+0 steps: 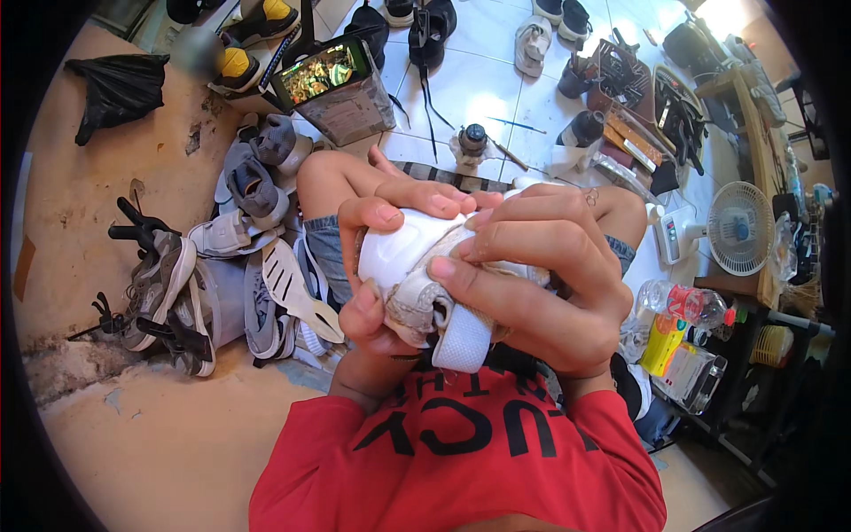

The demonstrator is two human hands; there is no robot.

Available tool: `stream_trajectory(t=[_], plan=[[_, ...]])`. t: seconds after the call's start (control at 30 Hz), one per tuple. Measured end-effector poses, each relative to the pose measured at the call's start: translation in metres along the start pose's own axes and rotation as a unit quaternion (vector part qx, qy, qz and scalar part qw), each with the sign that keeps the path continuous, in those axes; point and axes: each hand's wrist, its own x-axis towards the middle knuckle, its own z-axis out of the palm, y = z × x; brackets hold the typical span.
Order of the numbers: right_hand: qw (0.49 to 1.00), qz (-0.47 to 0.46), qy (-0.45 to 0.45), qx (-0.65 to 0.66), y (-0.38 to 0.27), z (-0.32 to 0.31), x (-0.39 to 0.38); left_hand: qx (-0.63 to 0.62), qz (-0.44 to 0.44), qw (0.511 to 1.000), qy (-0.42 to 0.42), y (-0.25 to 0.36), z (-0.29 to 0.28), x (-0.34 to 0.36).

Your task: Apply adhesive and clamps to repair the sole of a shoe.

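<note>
Close in front of my chest, both hands hold a white shoe (381,248) with worn, yellowed fabric along an opened seam. A white mesh strap (463,337) hangs from its near end. My left hand (403,197) is closed round the shoe's left side, fingers over the top and thumb below. From the right, my right hand (563,284) grips the shoe, its thumb and fingertips pressing at the seam. Whether a small tool sits between those fingers cannot be seen. Much of the shoe's right side is behind the right hand.
A phone (321,75) leans on a tin box (350,115) ahead. Several shoes (257,182) pile up at left, some with black clamps (137,226). A small dark-capped jar (472,139) stands on the tiles. At right are a white fan (740,229), a plastic bottle (687,304) and a tool basket (620,84).
</note>
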Motion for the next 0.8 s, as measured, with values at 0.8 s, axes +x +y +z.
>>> stream_trajectory(t=[0.8], plan=[[0.994,-0.010,0.074,0.080,0.007,0.011,-0.014,0.072,0.020,0.996,-0.043,0.009,-0.015,-0.003]])
